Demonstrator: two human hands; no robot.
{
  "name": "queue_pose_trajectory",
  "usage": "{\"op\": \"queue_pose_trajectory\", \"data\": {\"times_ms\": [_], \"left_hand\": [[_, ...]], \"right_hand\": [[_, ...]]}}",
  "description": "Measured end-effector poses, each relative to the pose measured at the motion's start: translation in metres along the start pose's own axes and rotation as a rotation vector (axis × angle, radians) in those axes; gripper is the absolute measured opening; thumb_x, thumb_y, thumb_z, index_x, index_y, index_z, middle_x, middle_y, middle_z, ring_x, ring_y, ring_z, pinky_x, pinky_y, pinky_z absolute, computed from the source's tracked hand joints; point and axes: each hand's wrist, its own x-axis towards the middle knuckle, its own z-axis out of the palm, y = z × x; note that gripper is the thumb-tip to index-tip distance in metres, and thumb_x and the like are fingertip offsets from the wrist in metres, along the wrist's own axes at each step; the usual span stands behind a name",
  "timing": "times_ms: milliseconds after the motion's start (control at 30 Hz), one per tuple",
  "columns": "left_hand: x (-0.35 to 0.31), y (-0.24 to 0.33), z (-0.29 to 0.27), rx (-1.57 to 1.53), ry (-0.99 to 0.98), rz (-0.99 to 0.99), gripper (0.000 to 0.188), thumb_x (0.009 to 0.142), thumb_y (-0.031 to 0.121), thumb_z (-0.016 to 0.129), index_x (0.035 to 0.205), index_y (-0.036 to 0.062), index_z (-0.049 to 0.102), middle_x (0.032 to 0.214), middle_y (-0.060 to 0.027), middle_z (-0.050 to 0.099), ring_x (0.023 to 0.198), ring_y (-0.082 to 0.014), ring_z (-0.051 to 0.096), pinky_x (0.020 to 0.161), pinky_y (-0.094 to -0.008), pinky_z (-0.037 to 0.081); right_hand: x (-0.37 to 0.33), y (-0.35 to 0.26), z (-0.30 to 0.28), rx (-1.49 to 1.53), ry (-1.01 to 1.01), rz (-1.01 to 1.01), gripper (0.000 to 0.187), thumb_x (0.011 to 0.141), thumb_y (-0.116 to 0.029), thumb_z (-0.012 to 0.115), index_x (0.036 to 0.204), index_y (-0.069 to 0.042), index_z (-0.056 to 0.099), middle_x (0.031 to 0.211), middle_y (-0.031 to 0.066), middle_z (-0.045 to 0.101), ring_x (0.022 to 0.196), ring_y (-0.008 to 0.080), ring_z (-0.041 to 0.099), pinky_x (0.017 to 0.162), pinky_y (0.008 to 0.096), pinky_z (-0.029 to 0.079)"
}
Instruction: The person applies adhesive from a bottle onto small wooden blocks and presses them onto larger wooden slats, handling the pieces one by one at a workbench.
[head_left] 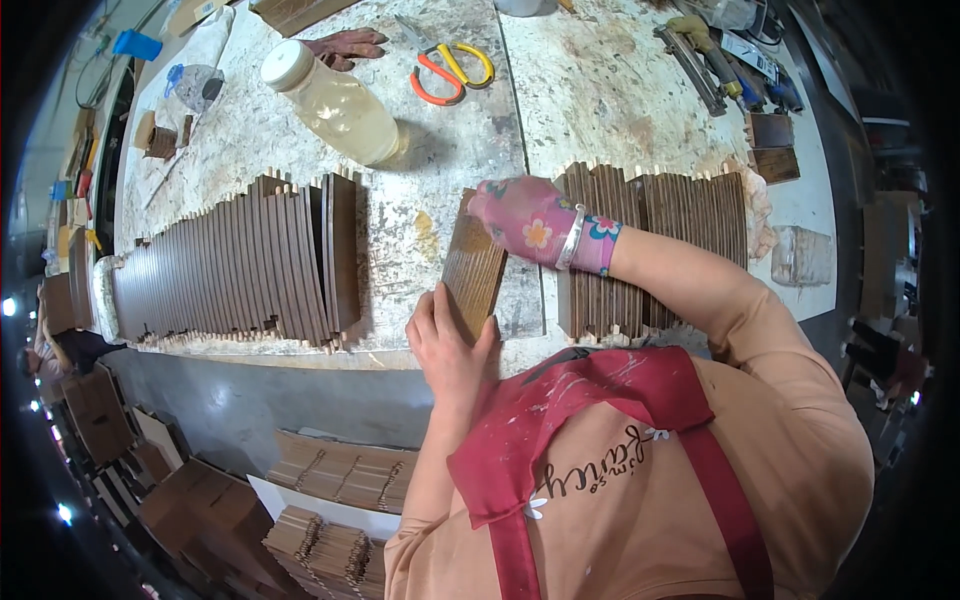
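A brown wooden board [472,285] with a grained face lies slantwise between my hands at the table's near edge. My bare left hand [447,340] grips its near end, fingers along the left side and thumb at the right. At the far end my right hand [525,218], in a pink flowered glove, is closed on the board; its fingertips are partly hidden. To the left stands a long row of dark brown boards [225,265] on edge, small pale pegs along their ends. Another such row [655,215] stands to the right, partly under my right forearm.
Beyond the left row, a white-lidded jar of yellowish liquid [345,120] stands near scissors with orange and yellow handles [450,75] and a dark stained glove [345,47]. Tools [705,60] lie at the far right. Stacked brown boards [340,470] stand below the paint-stained table [440,150].
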Motion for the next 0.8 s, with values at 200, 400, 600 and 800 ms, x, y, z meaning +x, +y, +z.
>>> {"op": "queue_pose_trajectory", "data": {"times_ms": [200,400,600,800], "left_hand": [[0.001,0.0,0.0,0.007,-0.001,0.0,0.08,0.07,0.019,0.081,0.14,0.004,0.046,0.129,-0.0183,0.048,0.116,-0.0389,0.045,0.098,-0.0472,0.041],[0.0,0.002,0.0,0.006,-0.001,0.008,0.08,0.07,0.019,0.081,0.139,0.0032,0.045,0.129,-0.0186,0.047,0.115,-0.0384,0.044,0.098,-0.0467,0.041],[-0.001,0.0,0.002,0.009,0.008,0.003,0.08,0.069,0.019,0.081,0.139,0.0032,0.045,0.128,-0.0184,0.047,0.114,-0.0382,0.044,0.097,-0.0471,0.041],[0.0,0.003,-0.001,0.012,-0.011,-0.003,0.08,0.069,0.019,0.082,0.139,0.0016,0.045,0.129,-0.0186,0.047,0.114,-0.0383,0.044,0.098,-0.0467,0.041]], "right_hand": [[0.0,0.003,-0.014,0.084,0.011,0.017,0.019,0.083,-0.012,0.058,0.101,-0.007,0.064,0.092,0.0171,0.066,0.077,0.0344,0.066,0.067,0.0442,0.053],[0.004,0.005,-0.011,0.044,-0.038,0.087,0.024,0.084,-0.011,0.056,0.106,-0.005,0.06,0.085,0.0169,0.064,0.072,0.0354,0.066,0.062,0.0463,0.052],[0.001,-0.003,-0.015,0.039,-0.015,0.032,0.022,0.083,-0.007,0.054,0.101,0.003,0.06,0.078,0.0183,0.066,0.073,0.0361,0.067,0.064,0.0445,0.053],[0.001,0.02,0.042,-0.165,0.26,-0.221,0.025,0.081,-0.01,0.056,0.102,0.003,0.058,0.076,0.0156,0.064,0.07,0.0317,0.066,0.06,0.0416,0.052]]}}
